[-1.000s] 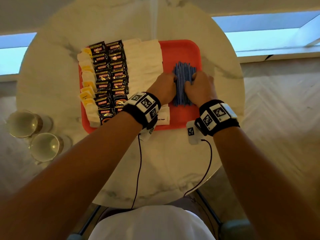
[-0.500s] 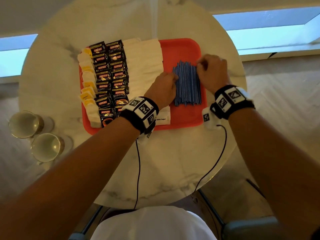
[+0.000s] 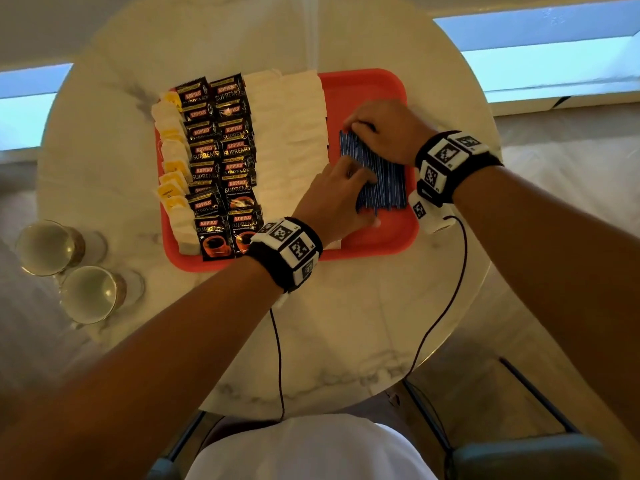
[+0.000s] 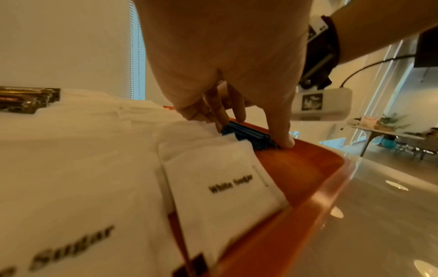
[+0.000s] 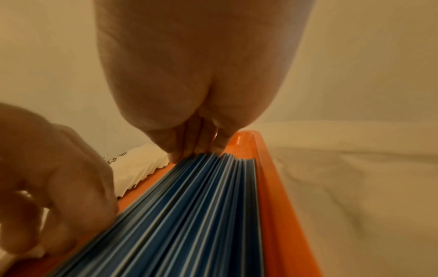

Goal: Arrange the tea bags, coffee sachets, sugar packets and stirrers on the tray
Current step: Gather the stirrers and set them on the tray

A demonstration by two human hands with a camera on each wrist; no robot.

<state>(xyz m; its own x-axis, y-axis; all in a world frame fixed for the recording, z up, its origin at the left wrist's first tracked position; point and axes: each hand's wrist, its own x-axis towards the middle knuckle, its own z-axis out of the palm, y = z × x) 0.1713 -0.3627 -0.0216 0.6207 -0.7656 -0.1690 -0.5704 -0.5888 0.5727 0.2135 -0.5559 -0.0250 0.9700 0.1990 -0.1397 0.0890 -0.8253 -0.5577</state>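
Note:
A flat bundle of blue stirrers [image 3: 388,185] lies lengthwise on the right part of the red tray [image 3: 363,88]. My right hand [image 3: 360,131] is at its far end, fingertips pressing down against the stirrer [image 5: 189,215] tips. My left hand [image 3: 363,199] rests on the bundle's near left side, thumb against the near ends [image 4: 249,136]. White sugar packets [image 3: 294,133] fill the tray's middle. Two columns of black coffee sachets [image 3: 221,150] and a column of tea bags [image 3: 171,147] lie further left.
The tray sits on a round marble table [image 3: 346,323]. Two glasses [image 3: 48,247] [image 3: 91,294] stand at its left edge. Thin cables hang from both wristbands over the table's near side. A chair frame shows below the near edge.
My right hand left the bundle's right side and moved to its far end. My left hand slid toward the near end. The stirrers now lie flatter and more spread out.

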